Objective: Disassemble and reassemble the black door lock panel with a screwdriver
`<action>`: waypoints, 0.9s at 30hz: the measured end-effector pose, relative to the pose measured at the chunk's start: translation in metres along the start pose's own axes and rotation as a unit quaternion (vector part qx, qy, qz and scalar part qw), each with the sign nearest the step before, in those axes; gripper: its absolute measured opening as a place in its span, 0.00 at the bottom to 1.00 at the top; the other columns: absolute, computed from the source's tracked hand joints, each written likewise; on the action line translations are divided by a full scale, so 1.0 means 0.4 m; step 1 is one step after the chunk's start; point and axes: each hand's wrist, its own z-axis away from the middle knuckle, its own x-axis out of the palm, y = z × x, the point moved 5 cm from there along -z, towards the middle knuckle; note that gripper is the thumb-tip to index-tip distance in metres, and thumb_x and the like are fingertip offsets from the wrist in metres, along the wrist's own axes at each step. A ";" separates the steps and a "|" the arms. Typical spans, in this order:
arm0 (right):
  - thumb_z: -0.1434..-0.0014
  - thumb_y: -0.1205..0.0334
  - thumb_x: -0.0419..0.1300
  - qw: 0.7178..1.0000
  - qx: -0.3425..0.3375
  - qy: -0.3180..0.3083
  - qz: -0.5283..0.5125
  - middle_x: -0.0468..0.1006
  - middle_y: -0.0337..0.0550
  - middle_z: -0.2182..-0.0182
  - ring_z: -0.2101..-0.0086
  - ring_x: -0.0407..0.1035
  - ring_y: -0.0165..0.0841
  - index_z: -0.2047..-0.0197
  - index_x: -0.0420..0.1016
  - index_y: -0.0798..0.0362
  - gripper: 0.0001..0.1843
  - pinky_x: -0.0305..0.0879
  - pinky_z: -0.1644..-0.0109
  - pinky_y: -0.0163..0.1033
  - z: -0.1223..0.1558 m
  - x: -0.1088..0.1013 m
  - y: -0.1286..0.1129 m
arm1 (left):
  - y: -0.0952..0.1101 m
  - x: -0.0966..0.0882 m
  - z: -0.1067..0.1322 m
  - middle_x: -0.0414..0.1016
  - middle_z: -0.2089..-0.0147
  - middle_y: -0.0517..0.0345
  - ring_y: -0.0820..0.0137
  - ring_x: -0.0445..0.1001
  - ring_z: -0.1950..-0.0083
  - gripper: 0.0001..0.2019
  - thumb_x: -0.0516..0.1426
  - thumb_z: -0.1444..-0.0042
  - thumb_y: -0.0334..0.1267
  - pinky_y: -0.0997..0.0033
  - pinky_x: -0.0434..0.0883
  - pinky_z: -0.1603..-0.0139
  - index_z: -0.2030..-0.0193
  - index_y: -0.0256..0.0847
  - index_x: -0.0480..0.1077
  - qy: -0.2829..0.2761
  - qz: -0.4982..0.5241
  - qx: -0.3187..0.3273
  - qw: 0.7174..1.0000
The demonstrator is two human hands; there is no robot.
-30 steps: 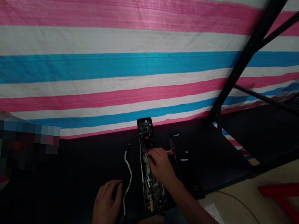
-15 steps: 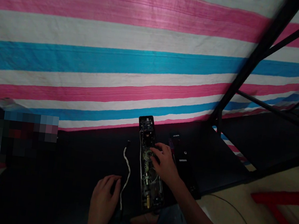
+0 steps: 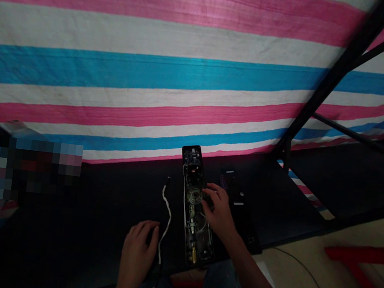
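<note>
A long, narrow black housing (image 3: 197,230) lies open on the dark table, resembling the body of an electronic lock. Inside it are a circuit board (image 3: 191,155) at the far end, a round ringed part (image 3: 195,195) midway, and a brass-coloured fitting (image 3: 193,254) at the near end. My right hand (image 3: 219,212) is over the housing's right edge, fingers bent and thumb apart, fingertips beside the ringed part; contact is unclear. My left hand (image 3: 139,246) rests on the table with nothing in it, its fingers loosely extended. Just right of it runs a white cable (image 3: 167,210).
Dark flat parts (image 3: 240,209) with small white labels lie right of the housing. A striped sheet (image 3: 151,74) hangs behind the table (image 3: 109,199). Black frame bars (image 3: 330,90) rise at right. A red stand (image 3: 364,274) and a thin cord (image 3: 312,273) are on the floor.
The whole view has shifted slightly. The fingertips of my right hand have drawn a little to the right, uncovering more of the ringed part. My left hand stays on the table.
</note>
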 end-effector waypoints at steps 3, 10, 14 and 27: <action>0.38 0.70 0.55 0.998 0.056 0.019 0.025 0.73 0.51 0.49 0.47 0.68 0.43 0.51 0.76 0.49 0.15 0.65 0.41 0.52 0.031 -0.018 0.045 | -0.004 0.004 0.001 0.80 0.55 0.49 0.54 0.76 0.52 0.18 0.50 0.35 0.49 0.52 0.71 0.47 0.57 0.42 0.78 -0.004 -0.002 0.002 1.000; 0.41 0.76 0.56 0.991 0.079 -0.097 0.056 0.75 0.50 0.56 0.54 0.71 0.41 0.56 0.78 0.51 0.15 0.70 0.46 0.48 0.080 0.016 0.119 | -0.005 0.009 0.000 0.80 0.55 0.49 0.54 0.75 0.52 0.18 0.50 0.35 0.50 0.52 0.71 0.48 0.56 0.42 0.78 -0.010 -0.012 0.006 1.000; 0.41 0.75 0.56 0.993 0.092 -0.059 0.052 0.75 0.49 0.57 0.55 0.72 0.40 0.57 0.78 0.52 0.14 0.70 0.47 0.46 0.064 -0.009 0.122 | -0.011 0.011 0.003 0.80 0.55 0.49 0.54 0.75 0.52 0.18 0.50 0.35 0.50 0.51 0.70 0.47 0.56 0.42 0.78 -0.009 -0.008 0.008 1.000; 0.43 0.77 0.59 0.992 0.077 -0.090 0.049 0.75 0.48 0.53 0.50 0.71 0.40 0.51 0.78 0.50 0.19 0.68 0.42 0.47 0.010 0.026 0.104 | -0.013 0.011 -0.002 0.80 0.55 0.48 0.54 0.76 0.52 0.19 0.51 0.36 0.51 0.51 0.71 0.47 0.56 0.42 0.77 -0.009 0.004 0.017 1.000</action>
